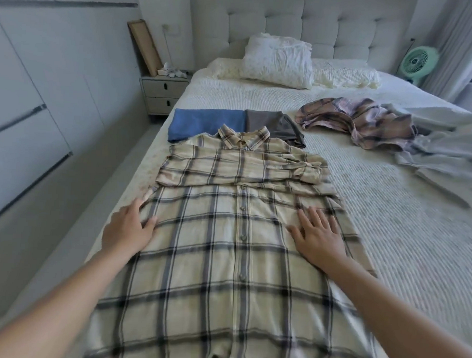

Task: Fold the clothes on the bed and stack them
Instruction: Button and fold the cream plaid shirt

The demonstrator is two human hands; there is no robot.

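Observation:
A beige plaid button shirt (pixel 226 248) lies flat, front up, on the bed (pixel 389 226), with both sleeves folded across its chest below the collar. My left hand (pixel 130 228) rests on the shirt's left edge, its thumb on the cloth and its fingers curled at the side seam. Flat on the right half of the shirt lies my right hand (pixel 319 236), fingers spread. Beyond the collar sit a folded blue garment (pixel 205 123) and a folded grey garment (pixel 275 126), side by side. A crumpled pink plaid shirt (pixel 367 122) and loose pale grey clothes (pixel 447 155) lie at the right.
Pillows (pixel 278 61) lean against the tufted headboard. A nightstand (pixel 163 94) stands left of the bed, with wardrobe doors (pixel 29 115) along the left wall. A green fan (pixel 418 62) stands at the far right.

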